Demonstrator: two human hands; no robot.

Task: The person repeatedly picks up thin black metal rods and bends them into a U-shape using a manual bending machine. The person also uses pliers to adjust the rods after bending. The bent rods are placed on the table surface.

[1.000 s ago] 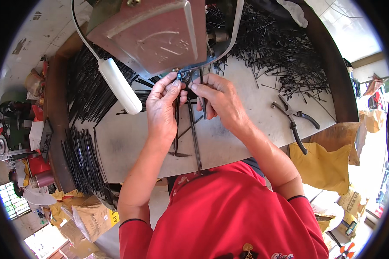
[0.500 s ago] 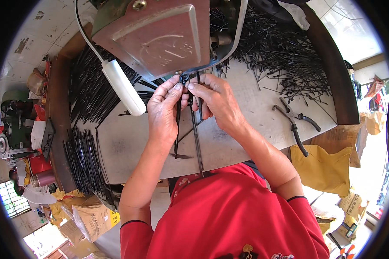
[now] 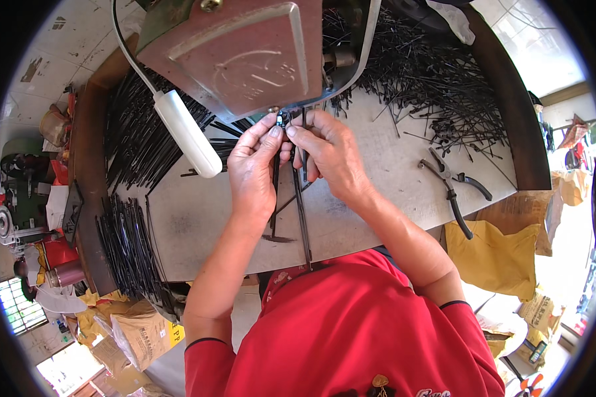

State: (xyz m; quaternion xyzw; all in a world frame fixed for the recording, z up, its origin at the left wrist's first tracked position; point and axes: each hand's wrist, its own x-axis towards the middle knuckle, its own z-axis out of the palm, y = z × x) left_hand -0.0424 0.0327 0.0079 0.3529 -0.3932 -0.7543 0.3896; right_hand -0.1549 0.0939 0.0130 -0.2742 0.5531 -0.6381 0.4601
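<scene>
Lettered red shirt [image 3: 351, 317], printed sack [image 3: 142, 337], embossed machine cover [image 3: 242, 63]

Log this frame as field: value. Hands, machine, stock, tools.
left hand: pinching a black rod below the machine
right hand: pinching a black strip, beside the left hand
machine: reddish cover, above both hands
stock: left heap of black rods; right heap of thinner black pieces
tools: pliers on the grey table, right of the right hand
unclear: whether fingertips touch the machine

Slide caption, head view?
Left hand and right hand hold thin black rods at a reddish-brown metal machine housing; dark-handled metal pliers at right.
</scene>
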